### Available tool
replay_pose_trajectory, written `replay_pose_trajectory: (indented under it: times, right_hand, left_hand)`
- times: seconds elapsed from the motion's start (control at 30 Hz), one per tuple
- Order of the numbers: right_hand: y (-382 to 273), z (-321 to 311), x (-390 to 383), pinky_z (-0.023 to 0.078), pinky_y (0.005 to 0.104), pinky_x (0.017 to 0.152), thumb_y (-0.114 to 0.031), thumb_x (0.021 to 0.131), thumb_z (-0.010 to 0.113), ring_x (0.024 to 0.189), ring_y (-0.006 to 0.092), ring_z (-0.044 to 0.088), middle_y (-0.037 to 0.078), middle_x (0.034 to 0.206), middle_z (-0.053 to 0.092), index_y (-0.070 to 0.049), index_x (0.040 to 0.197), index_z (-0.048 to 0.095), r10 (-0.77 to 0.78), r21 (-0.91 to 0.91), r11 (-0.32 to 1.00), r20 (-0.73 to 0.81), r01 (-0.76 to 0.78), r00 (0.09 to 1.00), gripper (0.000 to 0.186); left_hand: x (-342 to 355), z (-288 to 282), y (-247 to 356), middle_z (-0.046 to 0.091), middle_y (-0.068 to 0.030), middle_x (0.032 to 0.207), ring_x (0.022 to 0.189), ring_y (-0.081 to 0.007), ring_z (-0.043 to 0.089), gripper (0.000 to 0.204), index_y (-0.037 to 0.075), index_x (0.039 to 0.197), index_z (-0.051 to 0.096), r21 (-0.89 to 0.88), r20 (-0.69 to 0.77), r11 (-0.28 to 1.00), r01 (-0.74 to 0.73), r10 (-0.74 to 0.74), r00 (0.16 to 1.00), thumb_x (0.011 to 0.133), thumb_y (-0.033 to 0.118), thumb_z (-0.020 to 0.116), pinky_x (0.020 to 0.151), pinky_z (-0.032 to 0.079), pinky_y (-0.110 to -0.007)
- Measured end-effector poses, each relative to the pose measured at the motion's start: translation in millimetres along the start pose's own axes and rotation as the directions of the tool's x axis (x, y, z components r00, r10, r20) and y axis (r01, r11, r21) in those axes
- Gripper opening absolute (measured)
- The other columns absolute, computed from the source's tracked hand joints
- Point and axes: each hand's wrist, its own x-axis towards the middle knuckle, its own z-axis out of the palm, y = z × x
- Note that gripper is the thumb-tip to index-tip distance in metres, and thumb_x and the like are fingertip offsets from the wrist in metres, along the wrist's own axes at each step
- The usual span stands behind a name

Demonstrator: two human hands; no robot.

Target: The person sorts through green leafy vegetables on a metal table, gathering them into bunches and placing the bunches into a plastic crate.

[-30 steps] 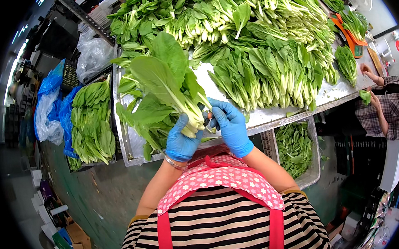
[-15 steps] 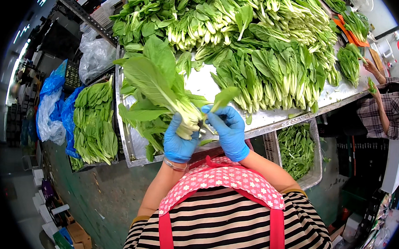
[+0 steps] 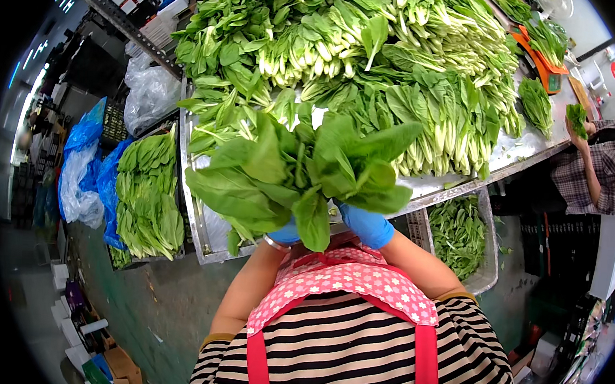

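Note:
A bunch of leafy bok choy (image 3: 316, 171) stands in front of me, its wide green leaves fanned out toward the top. My left hand (image 3: 285, 233) and my right hand (image 3: 366, 226), both in blue gloves, come together under the leaves and hold the bunch from below. The leaves cover the fingers and the stalk ends. Beyond the bunch, a large heap of bok choy (image 3: 424, 122) with pale stalks lies on the metal table (image 3: 455, 190).
A crate of greens (image 3: 151, 196) stands left of the table beside blue plastic bags (image 3: 86, 178). Under the table's right edge sits a grey bin of leaves (image 3: 456, 236). At the far right a person (image 3: 594, 164) holds greens near an orange scale (image 3: 541, 62).
The bunch has turned upright, its leaves now spreading over both hands. My right hand has come in beneath it, and the single leaf it held no longer shows apart.

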Motion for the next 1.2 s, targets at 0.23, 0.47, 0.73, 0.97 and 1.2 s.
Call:
replay_pose_trajectory:
  times: [0.23,0.47,0.73,0.97,1.2]
  right_hand:
    - [70,11,-23,0.040,0.0346,0.083,-0.017,0.081,0.054,0.099,0.0257,0.049,0.012,0.109,0.051,-0.006,0.114,0.046,0.286,0.278,0.929,-0.121,-0.244,0.951,0.036]
    - [77,25,-18,0.035,0.0325,0.092,-0.013,0.081,0.054,0.105,0.0269,0.044,0.015,0.117,0.046,-0.003,0.118,0.044,0.290,0.047,0.957,-0.115,-0.286,0.950,0.039]
    - [31,29,19,0.043,0.0326,0.073,-0.007,0.075,0.055,0.082,0.0228,0.055,0.012,0.092,0.058,0.000,0.103,0.051,0.084,0.197,0.980,-0.266,-0.031,0.960,0.029]
    - [-86,-5,45,0.045,0.0272,0.072,-0.008,0.069,0.060,0.086,0.0197,0.053,0.012,0.099,0.053,0.001,0.115,0.036,0.521,0.502,0.705,0.111,-0.500,0.846,0.053]
    - [-66,-32,46,0.033,0.0313,0.095,-0.016,0.065,0.073,0.110,0.0189,0.041,0.011,0.123,0.042,-0.003,0.129,0.023,-0.021,0.555,0.820,-0.217,0.141,0.976,0.083]
  left_hand:
    - [-1,42,-5,0.032,-0.0097,0.132,0.121,-0.0264,0.030,0.054,0.009,0.130,0.031,-0.384,0.401,0.865,0.324,-0.160,0.902,0.082,0.022,0.053,0.103,0.017,-0.038]
    - [-5,43,1,0.035,-0.0097,0.130,0.119,-0.0249,0.033,0.052,0.009,0.126,0.035,-0.405,0.389,0.812,0.421,-0.264,0.883,0.082,0.026,0.054,0.101,0.022,-0.037]
    - [35,-15,13,0.060,-0.0089,0.095,0.087,-0.0248,0.056,0.036,0.001,0.101,0.056,-0.544,0.183,0.698,0.466,-0.444,0.877,0.068,0.009,0.066,0.079,0.043,-0.034]
    - [77,-40,21,0.059,-0.0105,0.098,0.089,-0.0200,0.055,0.032,-0.004,0.103,0.053,-0.795,0.248,0.282,0.537,-0.656,0.713,0.075,0.008,0.063,0.083,0.042,-0.032]
    - [73,-33,45,0.050,-0.0168,0.114,0.104,-0.0279,0.048,0.049,-0.001,0.113,0.046,-0.053,0.283,0.999,-0.008,0.023,0.959,0.069,0.013,0.064,0.088,0.036,-0.037]
